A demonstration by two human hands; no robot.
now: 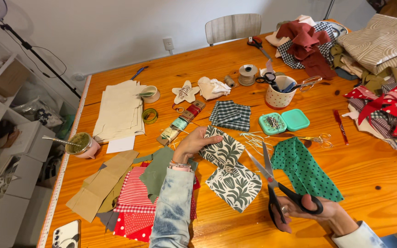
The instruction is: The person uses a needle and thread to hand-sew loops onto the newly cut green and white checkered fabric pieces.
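- The left hand (190, 146) reaches in from a pale mottled denim sleeve and pinches the upper left edge of a leaf-print fabric piece (228, 167), fingers pressed onto the cloth with the thumb at its border.
- That white-and-dark-green fabric piece lies flat on the wooden tabletop (373, 183), near the front middle, folded or doubled so it shows two lobes.
- The right hand (313, 213) grips black-handled scissors (272, 183); its fingers are curled through the loops, and the blades stand parted, tips pointing up and away, just beside the right edge of the leaf-print fabric piece.
- A green dotted fabric piece (302, 167) lies just right of the blades, touching or nearly touching them.
- Left of the left hand's sleeve sit a red striped cloth (134, 193), an olive scrap (155, 172) and brown paper shapes (99, 183).
- Further back: a checked green fabric square (229, 115), a teal pin box (283, 121) with its lid open, a dotted mug (279, 95) holding tools, and a stack of cream paper patterns (120, 110).
- A heap of mixed fabrics (382, 69) fills the far right corner.
- A pink cup with a metal straw (82, 144) stands at the left edge, and a phone (66, 235) lies at the near left corner.
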